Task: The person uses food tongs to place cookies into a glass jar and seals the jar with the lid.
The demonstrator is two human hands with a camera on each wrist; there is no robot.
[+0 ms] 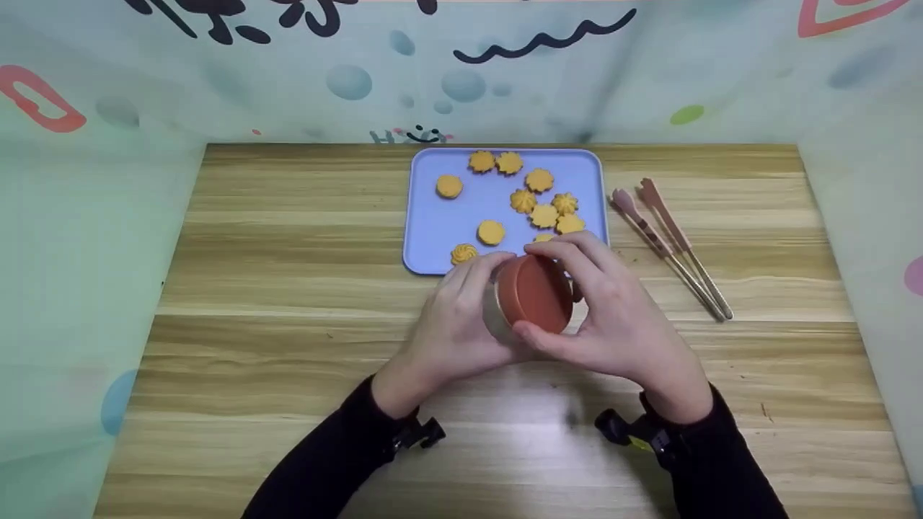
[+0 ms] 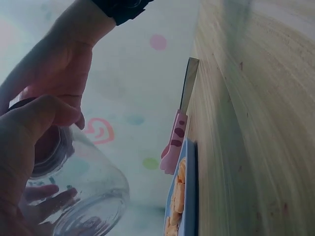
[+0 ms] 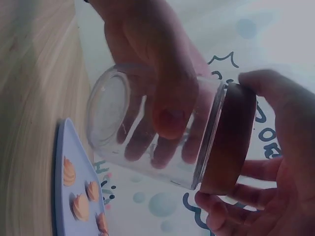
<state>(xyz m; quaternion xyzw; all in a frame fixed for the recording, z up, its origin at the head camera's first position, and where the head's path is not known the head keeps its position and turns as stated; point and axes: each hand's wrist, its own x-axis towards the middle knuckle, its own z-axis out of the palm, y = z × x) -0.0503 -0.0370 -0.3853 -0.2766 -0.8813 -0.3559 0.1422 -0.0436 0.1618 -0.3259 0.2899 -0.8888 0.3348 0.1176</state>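
Observation:
A clear jar (image 3: 109, 110) with a reddish-brown lid (image 1: 546, 292) is held tilted above the table, just in front of the tray. My left hand (image 1: 454, 317) grips the jar's body, thumb on the near side and fingers behind, seen through the transparent wall in the right wrist view. My right hand (image 1: 613, 310) grips the lid by its rim, thumb on one side and fingers on the other. The lid sits on the jar's mouth. In the left wrist view the jar's round base (image 2: 93, 216) points downward.
Behind the hands lies a lavender-blue tray (image 1: 433, 223) with several golden cookies (image 1: 523, 201) spread over it, some partly hidden by my right hand. Pink-tipped metal tongs (image 1: 663, 246) lie right of the tray. Printed cloth walls (image 1: 461, 108) surround the wooden table (image 1: 274, 303).

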